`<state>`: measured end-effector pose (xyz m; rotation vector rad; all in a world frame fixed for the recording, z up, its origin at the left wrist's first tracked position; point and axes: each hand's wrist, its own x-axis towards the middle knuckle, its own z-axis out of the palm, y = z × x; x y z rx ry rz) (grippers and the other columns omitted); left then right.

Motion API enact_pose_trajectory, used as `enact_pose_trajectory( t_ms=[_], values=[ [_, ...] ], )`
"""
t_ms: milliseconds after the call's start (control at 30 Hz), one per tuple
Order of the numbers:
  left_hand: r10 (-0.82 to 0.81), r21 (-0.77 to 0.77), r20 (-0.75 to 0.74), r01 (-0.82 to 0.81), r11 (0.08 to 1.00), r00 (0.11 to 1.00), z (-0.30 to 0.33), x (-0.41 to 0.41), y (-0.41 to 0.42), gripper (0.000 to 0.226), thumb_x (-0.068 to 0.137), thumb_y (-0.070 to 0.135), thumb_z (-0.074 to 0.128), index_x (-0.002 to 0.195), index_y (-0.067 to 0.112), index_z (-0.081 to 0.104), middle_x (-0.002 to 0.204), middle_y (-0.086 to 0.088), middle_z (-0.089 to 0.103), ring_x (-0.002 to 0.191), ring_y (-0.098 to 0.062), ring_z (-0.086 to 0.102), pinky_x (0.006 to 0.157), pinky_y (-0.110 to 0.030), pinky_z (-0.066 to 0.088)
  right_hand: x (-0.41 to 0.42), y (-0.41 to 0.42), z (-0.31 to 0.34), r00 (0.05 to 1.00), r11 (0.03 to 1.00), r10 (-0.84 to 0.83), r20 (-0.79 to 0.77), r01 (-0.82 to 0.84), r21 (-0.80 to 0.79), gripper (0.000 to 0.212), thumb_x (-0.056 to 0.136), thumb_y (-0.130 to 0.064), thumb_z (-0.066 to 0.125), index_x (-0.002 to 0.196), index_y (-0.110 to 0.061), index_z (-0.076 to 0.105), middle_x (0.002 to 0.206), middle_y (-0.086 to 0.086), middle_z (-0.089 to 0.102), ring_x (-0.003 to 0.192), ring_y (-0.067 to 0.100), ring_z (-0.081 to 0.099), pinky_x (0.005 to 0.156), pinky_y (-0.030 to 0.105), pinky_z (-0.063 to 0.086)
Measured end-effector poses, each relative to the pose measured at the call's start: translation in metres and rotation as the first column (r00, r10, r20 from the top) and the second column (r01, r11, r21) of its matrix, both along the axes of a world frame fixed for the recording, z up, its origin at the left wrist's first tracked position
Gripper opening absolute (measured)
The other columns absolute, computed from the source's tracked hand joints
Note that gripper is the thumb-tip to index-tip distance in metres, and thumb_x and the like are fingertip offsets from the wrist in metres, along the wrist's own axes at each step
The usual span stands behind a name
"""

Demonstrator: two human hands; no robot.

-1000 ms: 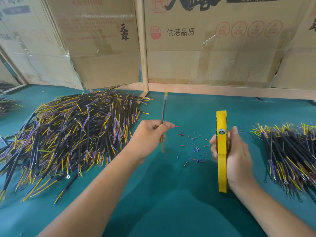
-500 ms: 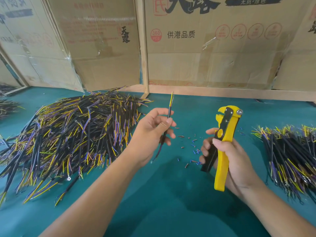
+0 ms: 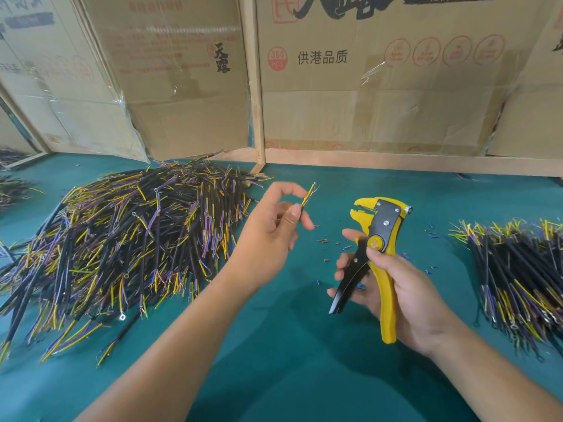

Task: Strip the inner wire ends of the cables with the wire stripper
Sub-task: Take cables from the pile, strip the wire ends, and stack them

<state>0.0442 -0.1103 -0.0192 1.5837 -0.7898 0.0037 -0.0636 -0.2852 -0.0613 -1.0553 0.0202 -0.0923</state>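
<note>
My left hand (image 3: 269,231) pinches one black cable (image 3: 308,196) near its end, between thumb and fingers. The cable's yellow and coloured inner wires stick up past my fingertips; the rest of it is hidden behind the hand. My right hand (image 3: 396,287) grips the yellow and black wire stripper (image 3: 379,236) by its handles. Its jaws point up and left, toward the wire ends and a short way to their right. The black handle is spread apart from the yellow one.
A big heap of black cables (image 3: 122,245) lies on the green table at my left. A smaller pile of cables (image 3: 518,269) lies at the right edge. Small insulation scraps (image 3: 329,239) dot the mat between my hands. Cardboard boxes (image 3: 380,86) wall off the back.
My left hand has slid along the cable, so only its wire ends show above my fingers. My right hand has turned the stripper from edge-on to side-on, jaws toward the wires.
</note>
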Motion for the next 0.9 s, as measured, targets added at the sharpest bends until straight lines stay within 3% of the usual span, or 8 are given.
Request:
enact_pose_trajectory(
  t_ms=[300, 667, 900],
  values=[
    [-0.056, -0.032, -0.064, 0.054, 0.998, 0.996, 0.0015, -0.0006, -0.0012, 0.021, 0.107, 0.007, 0.037, 0.114, 0.023, 0.048, 0.079, 0.008, 0.056, 0.051, -0.009, 0.028, 0.049, -0.012, 0.031, 0.0003, 0.0022, -0.0003, 0.999, 1.000, 0.010, -0.035, -0.010, -0.001, 0.046, 0.089, -0.027, 0.053, 0.132, -0.012, 0.062, 0.096, 0.021, 0.062, 0.085, 0.032, 0.061, 0.080, 0.055, 0.057],
    [-0.074, 0.028, -0.004, 0.075, 0.997, 0.997, -0.0002, -0.0016, -0.0004, 0.017, 0.106, 0.008, 0.040, 0.115, 0.020, 0.048, 0.086, 0.007, 0.059, 0.055, -0.013, 0.043, 0.051, -0.018, 0.036, 0.0010, 0.0021, -0.0023, 0.998, 1.000, 0.016, -0.062, -0.017, -0.024, 0.045, 0.091, -0.029, 0.052, 0.132, -0.013, 0.062, 0.095, 0.021, 0.062, 0.085, 0.033, 0.060, 0.079, 0.055, 0.055],
    [-0.085, 0.068, -0.011, 0.086, 0.994, 0.996, -0.0010, -0.0016, 0.0005, 0.030, 0.106, 0.005, 0.039, 0.120, 0.027, 0.053, 0.089, 0.007, 0.060, 0.058, -0.012, 0.038, 0.054, -0.014, 0.035, 0.0006, 0.0025, -0.0014, 0.997, 1.000, 0.014, -0.070, -0.016, -0.023, 0.046, 0.090, -0.029, 0.053, 0.131, -0.012, 0.062, 0.094, 0.021, 0.062, 0.085, 0.033, 0.060, 0.078, 0.055, 0.055]
  ],
)
